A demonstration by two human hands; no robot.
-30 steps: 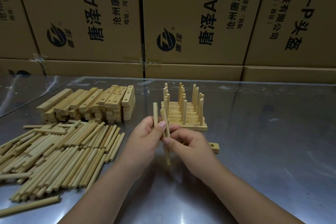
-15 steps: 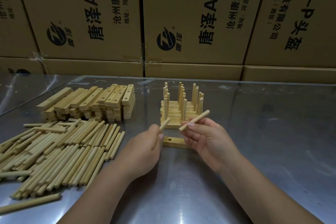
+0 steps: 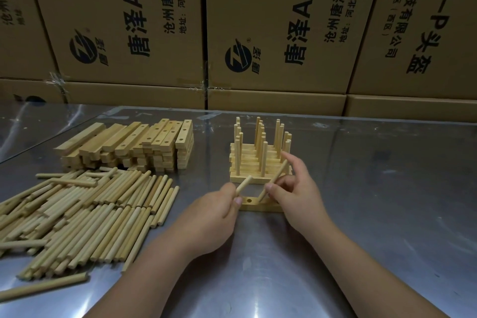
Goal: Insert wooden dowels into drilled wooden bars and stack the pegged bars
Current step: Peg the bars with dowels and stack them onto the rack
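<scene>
printed cardboard boxes (image 3: 124, 20) behind steel table (image 3: 387, 188).

Both bare forearms come up from the bottom edge and angle in toward each other, so the hands end up near each other but not touching, low over the tabletop. The left hand (image 3: 214, 214) is back-side up with the fingers curled into a loose fist, and it grips a short pale wooden dowel (image 3: 244, 183) that sticks out past the thumb, pointing up and to the right. The right hand (image 3: 296, 196) is a bit farther forward and pinches a second pale wooden dowel (image 3: 274, 180) at a slant. Its thumb presses the near side and its index finger is lifted up by the top end, with the other fingers tucked underneath.
</scene>
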